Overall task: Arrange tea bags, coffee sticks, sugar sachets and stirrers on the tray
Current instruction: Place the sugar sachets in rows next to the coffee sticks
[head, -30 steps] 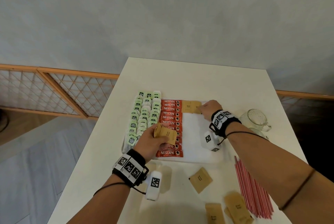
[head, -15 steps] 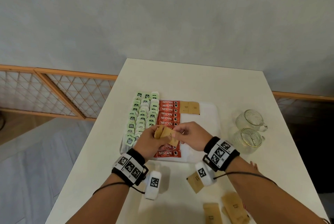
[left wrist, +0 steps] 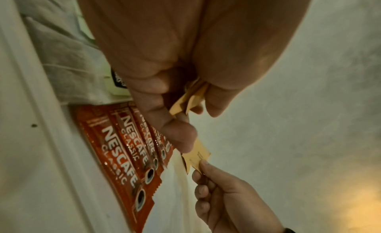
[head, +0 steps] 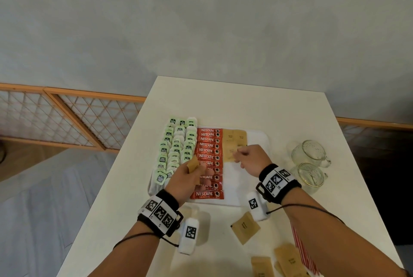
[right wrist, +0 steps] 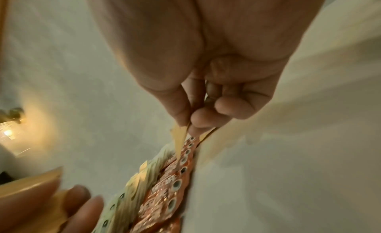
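While the right hand pinches one brown sugar sachet between thumb and forefinger just over the white tray, the left hand grips a small stack of the same sachets above the coffee sticks. The sachets are flat kraft-brown paper squares with small dark print. Two of them lie side by side at the tray's far edge, right of the coffee column, and the pinched one sits just below them. The coffee sticks are red with white lettering and a cup mark at the right end, laid crosswise in one overlapping column down the tray. Left of them the tea bags stand in three overlapping rows, white pouches with pale green tags. More brown sachets lie loose on the table nearer the person, and red-and-white stirrers lie bunched at the near right. Two glass mugs stand on the table right of the tray
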`<state>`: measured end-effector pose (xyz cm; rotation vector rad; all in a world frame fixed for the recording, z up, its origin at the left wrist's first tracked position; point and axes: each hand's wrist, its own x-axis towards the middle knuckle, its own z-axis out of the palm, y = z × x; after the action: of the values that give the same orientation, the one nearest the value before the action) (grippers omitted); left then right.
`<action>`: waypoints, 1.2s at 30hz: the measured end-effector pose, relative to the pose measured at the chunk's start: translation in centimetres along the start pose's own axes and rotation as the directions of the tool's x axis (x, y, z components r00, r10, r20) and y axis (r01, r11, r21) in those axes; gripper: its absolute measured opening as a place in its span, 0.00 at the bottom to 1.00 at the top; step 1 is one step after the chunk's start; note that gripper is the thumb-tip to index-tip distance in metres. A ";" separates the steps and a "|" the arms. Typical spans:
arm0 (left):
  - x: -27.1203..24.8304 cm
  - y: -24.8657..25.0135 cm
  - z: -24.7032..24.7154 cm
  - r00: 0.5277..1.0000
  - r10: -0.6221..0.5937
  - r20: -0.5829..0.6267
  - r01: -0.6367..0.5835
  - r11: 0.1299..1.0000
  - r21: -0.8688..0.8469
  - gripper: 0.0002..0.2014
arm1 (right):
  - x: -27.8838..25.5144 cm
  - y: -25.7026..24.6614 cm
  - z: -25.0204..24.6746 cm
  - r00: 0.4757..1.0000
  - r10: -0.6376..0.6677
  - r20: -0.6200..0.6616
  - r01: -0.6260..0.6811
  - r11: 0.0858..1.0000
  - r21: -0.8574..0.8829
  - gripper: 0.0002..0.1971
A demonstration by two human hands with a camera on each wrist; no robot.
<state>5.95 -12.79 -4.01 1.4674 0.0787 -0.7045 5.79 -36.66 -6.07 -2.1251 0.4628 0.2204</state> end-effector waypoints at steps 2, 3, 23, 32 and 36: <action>-0.2 0.1 0.1 1.000 0.012 -0.003 -0.012 1.000 0.007 0.10 | 1.1 0.3 -0.1 0.997 0.069 -0.036 -0.068 0.998 0.014 0.13; -0.2 0.1 0.1 1.000 0.013 -0.009 -0.013 1.000 0.007 0.11 | 1.5 0.3 -0.2 0.995 0.096 -0.040 -0.095 0.995 0.011 0.12; 0.3 0.0 -0.4 0.994 -0.053 0.094 0.057 0.998 -0.039 0.17 | 1.7 -1.1 0.4 0.985 0.154 -0.073 -0.167 0.962 -0.214 0.18; 0.6 -0.5 -0.3 0.996 0.062 0.062 -0.071 0.987 0.147 0.13 | -2.6 -2.2 0.8 0.964 -0.124 0.235 0.125 0.992 0.012 0.18; 0.8 -0.6 -0.3 0.992 0.109 0.055 -0.119 0.967 0.225 0.13 | -4.0 -2.2 1.4 0.927 -0.194 0.321 0.185 0.981 0.058 0.13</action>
<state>6.36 -12.81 -4.95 1.6616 -0.1225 -0.6662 3.03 -33.41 -3.89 -2.0406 0.0642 0.4432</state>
